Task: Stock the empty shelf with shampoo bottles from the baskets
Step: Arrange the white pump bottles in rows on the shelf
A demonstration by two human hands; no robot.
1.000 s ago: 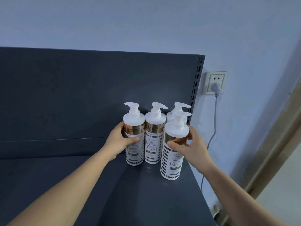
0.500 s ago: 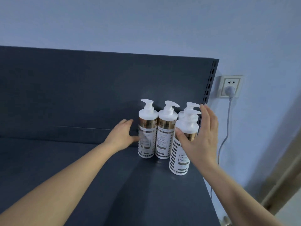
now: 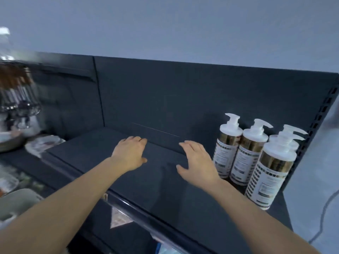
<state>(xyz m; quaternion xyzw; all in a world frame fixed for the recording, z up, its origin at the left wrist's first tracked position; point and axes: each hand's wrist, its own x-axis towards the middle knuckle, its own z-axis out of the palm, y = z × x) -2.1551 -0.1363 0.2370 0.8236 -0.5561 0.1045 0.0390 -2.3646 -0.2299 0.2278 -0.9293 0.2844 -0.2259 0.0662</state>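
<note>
Several white pump bottles of shampoo with gold bands stand upright in the right corner of the dark shelf point(image 3: 113, 143): one at the front point(image 3: 269, 173), two side by side behind it point(image 3: 226, 149) point(image 3: 246, 153), and a fourth point(image 3: 289, 136) mostly hidden at the back. My left hand point(image 3: 129, 153) hovers over the middle of the shelf with relaxed fingers and holds nothing. My right hand point(image 3: 198, 160) is just left of the bottles, fingers spread, apart from them and empty. No basket is in view.
The shelf's dark back panel point(image 3: 165, 99) rises behind. At the left, a neighbouring shelf holds blurred kitchenware point(image 3: 16, 107) and a bowl point(image 3: 7, 140). A slotted upright point(image 3: 322, 114) closes the right end. A grey cable point(image 3: 322, 222) hangs at the right.
Both hands let go of the bottles and moved left, away from them, over the bare shelf. The camera swung left, so the bottles now sit at the right.
</note>
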